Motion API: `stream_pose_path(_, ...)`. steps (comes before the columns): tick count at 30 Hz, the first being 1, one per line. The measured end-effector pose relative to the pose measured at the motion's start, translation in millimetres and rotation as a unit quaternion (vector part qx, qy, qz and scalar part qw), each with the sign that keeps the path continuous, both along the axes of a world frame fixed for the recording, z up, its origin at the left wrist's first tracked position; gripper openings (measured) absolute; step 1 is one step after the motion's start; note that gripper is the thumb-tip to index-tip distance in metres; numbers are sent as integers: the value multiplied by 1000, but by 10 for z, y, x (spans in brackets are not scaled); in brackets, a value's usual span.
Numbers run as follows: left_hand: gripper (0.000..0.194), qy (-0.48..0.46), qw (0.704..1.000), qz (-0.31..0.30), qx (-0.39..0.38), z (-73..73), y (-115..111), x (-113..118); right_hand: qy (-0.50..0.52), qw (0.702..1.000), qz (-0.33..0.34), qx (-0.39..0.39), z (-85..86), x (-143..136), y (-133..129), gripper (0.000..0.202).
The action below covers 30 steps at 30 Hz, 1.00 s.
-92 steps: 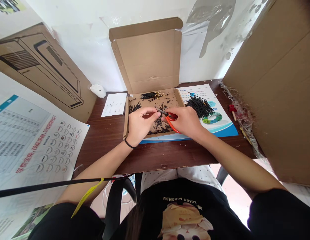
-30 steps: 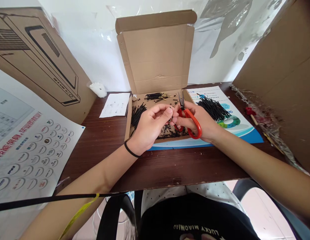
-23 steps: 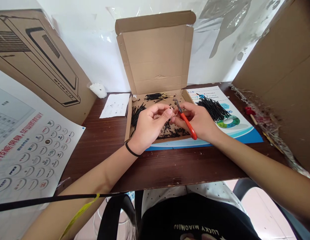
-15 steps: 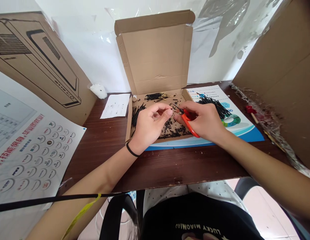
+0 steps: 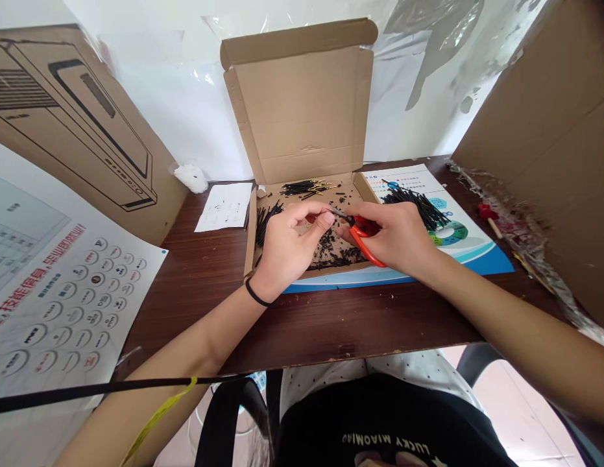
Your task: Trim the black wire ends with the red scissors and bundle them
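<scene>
So, scissors (image 5: 364, 249) are over the front half of the open box (image 5: 302, 104), right hand (image 5: 403, 240) closed round the orange handles, blades at the left hand's (image 5: 289, 243) fingertips. Left thumb and forefinger drawn close together; can't tell if they touch or grip anything. Progress looks partway, my read: gold-ended pieces (image 5: 302, 187) are piled at the back inside the box, black sticks (image 5: 266, 224) along its left side, black scraps (image 5: 338, 256) scattered near its front. A bigger black bundle (image 5: 418, 204) lies outside, right of the box, on a printed sheet (image 5: 481, 253); possibly stock left to handle, unconfirmed. Small white paper (image 5: 224, 207) is left of the box on the worktop (image 5: 209, 272).
</scene>
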<state>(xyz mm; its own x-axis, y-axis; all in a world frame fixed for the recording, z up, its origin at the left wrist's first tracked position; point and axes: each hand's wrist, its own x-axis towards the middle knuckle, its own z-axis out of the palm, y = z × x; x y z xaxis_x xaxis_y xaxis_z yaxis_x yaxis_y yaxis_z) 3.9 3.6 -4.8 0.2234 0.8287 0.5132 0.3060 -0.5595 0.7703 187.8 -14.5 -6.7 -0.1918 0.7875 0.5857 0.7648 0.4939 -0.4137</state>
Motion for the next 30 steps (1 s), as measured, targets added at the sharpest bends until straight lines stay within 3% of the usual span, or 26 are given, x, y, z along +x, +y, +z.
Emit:
stream_pose_path(7, 20, -15, 999, -6, -36, -23, 3, 2, -28, 999, -33, -29, 16, 32, 19, 36)
stream_pose_path(11, 23, -87, 989, -48, -113, -7, -15, 34, 98, 987, -19, -122, 63, 9, 15, 40)
stream_pose_path(16, 28, -163, 968, -75, -175, -6, -12, 51, 304, 908, 91, -275, 121, -54, 2, 39)
stream_pose_path(23, 26, -190, 954, -86, -215, -32, -1, 61, 413, 831, 151, -340, 70, -88, 20, 47)
stream_pose_path(30, 24, -190, 940, -107, -263, -2, -22, 43, 396, 844, 156, -326, 47, -66, 33, 42)
